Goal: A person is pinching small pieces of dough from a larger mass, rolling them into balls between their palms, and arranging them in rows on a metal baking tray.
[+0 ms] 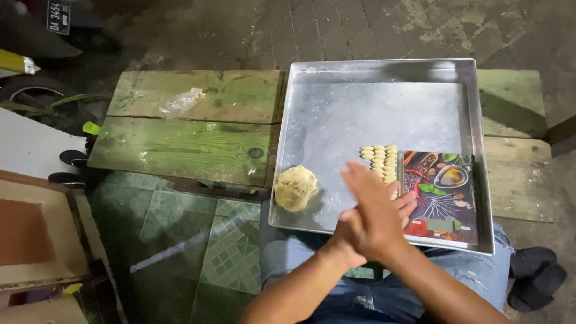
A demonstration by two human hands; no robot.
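- Head view showed your two hands pressed palm to palm at lower centre of the frame, the right hand (377, 213) laid over the left hand (354, 231), fingers stretched flat rather than curled. That flat, stacked pose suits rolling something small between the palms, but whether anything sat between them I cannot tell, since the palms hid it.
- You held them over the near edge of the metal tray (475, 104), which filled the centre and right of the frame, so anything dropped would have landed inside its raised rim.
- The tray rested partly on your lap and partly on the green wooden worktop (186, 146) at left centre, which kept it level and close.
- A dough ball (295, 188) sat in the tray's lower left corner, just left of your hands and apart from them, within easy reach.
- A printed cutting board (441, 196) lay flat in the tray's lower right corner, giving a smooth surface for finished pieces.
- Small shaped dough pieces (379, 160) stood in neat rows on the board's upper left corner, packed tight, just beyond your fingertips.
- A crumpled plastic wrapper (181, 101) lay on the worktop at upper left, well apart from the tray.
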